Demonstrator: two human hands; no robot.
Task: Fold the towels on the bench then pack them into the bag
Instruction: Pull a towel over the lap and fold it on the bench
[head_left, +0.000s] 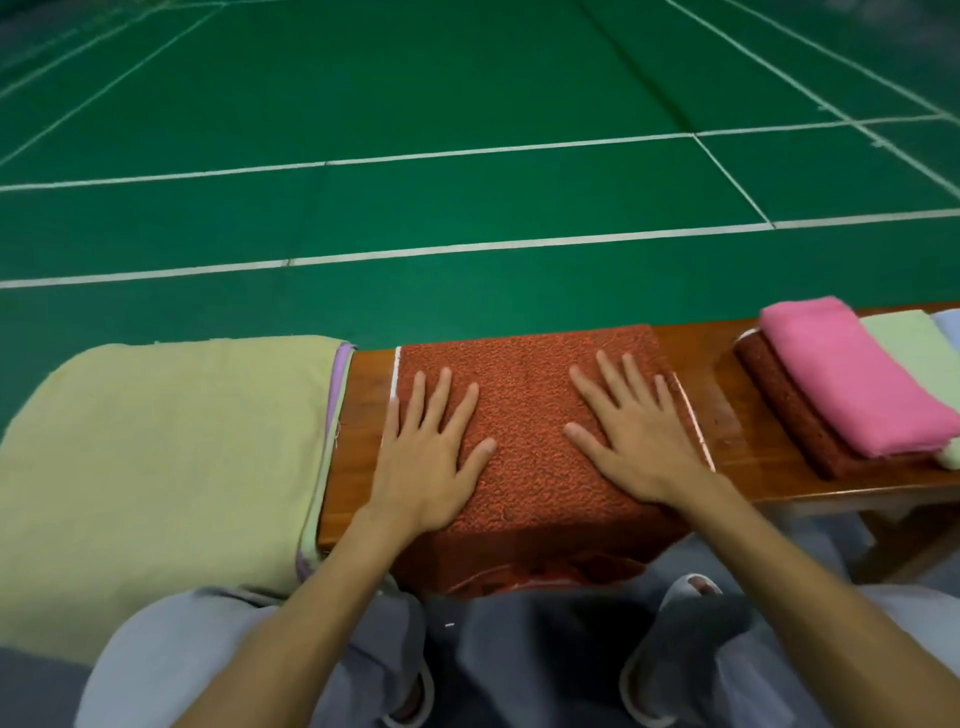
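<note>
A red textured towel (524, 415) lies across the wooden bench (748, 415) in front of me, its near part hanging over the front edge. My left hand (428, 452) presses flat on its left half, fingers spread. My right hand (631, 431) presses flat on its right half. To the left, a pale yellow-green towel (166, 447) covers the bench over a lilac one (340, 374). At the right sits a stack: a folded pink towel (852, 379) on a dark red one (779, 405), with a light green towel (906, 338) behind. No bag is in view.
Beyond the bench stretches a green sports court floor (467, 104) with white lines. My knees in grey trousers and grey slippers (691, 597) are below the bench's front edge.
</note>
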